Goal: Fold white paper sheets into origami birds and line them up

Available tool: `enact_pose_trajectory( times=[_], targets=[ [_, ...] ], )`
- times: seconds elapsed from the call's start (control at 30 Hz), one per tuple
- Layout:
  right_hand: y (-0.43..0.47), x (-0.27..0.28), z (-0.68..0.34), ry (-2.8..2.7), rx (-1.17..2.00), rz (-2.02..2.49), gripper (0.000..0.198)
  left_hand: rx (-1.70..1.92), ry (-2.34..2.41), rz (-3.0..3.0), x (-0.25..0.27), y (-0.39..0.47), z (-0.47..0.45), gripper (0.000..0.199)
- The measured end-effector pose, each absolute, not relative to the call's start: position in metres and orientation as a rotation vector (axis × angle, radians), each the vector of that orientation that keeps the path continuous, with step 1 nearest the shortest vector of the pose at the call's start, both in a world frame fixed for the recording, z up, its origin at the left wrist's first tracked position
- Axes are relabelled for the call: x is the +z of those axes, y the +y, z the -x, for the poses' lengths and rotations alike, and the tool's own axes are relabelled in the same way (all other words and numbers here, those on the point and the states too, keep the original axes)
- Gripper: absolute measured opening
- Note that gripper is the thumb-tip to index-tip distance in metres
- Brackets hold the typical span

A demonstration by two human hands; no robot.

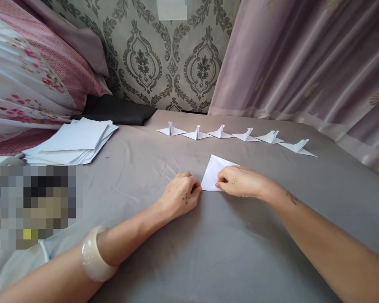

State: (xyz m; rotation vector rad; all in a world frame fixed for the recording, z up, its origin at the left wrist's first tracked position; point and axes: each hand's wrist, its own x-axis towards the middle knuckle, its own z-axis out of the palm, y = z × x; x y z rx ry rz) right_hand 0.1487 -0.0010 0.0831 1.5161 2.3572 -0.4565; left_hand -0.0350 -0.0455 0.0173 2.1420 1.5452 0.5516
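Observation:
A folded sheet of white paper (211, 174) lies on the grey cloth in front of me, its upper tip pointing away. My left hand (183, 192) is closed, with thumb and fingertips pinching the paper's lower left corner. My right hand (240, 181) covers the right part of the sheet, its fingers curled and thumb pressed down on the paper. That hand hides the sheet's right edge. Beyond both hands stands a row of several folded white paper figures (221, 132), with upright middles and flat, pointed wings. A pale bangle (96, 254) circles my left forearm.
A stack of white paper (74, 139) rests at the left on the grey cloth (139, 168), near a folded black cloth (120, 110). A blurred-out patch covers something at the lower left. Pinkish curtains (287, 63) and a patterned wall (172, 54) bound the far side.

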Motion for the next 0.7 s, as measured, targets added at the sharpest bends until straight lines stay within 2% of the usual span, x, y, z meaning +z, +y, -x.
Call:
enact_pose_trajectory(
  times=[0.27,0.4,0.53,0.7],
  targets=[
    [0.001,0.09,-0.142,2.285,-0.474,-1.508,0.026,0.51,1.605,-2.071,0.023,-0.044,0.029,0.015],
    [0.003,0.091,-0.14,2.263,-0.481,-1.514,0.025,0.544,1.565,-2.043,0.022,-0.043,0.031,0.006],
    [0.002,0.092,-0.139,2.257,-0.477,-1.515,0.023,0.607,1.459,-2.18,0.017,-0.049,0.034,0.022],
    [0.001,0.092,-0.14,2.266,-0.464,-1.501,0.025,0.485,1.451,-2.374,0.018,-0.058,0.033,0.032]
  ],
)
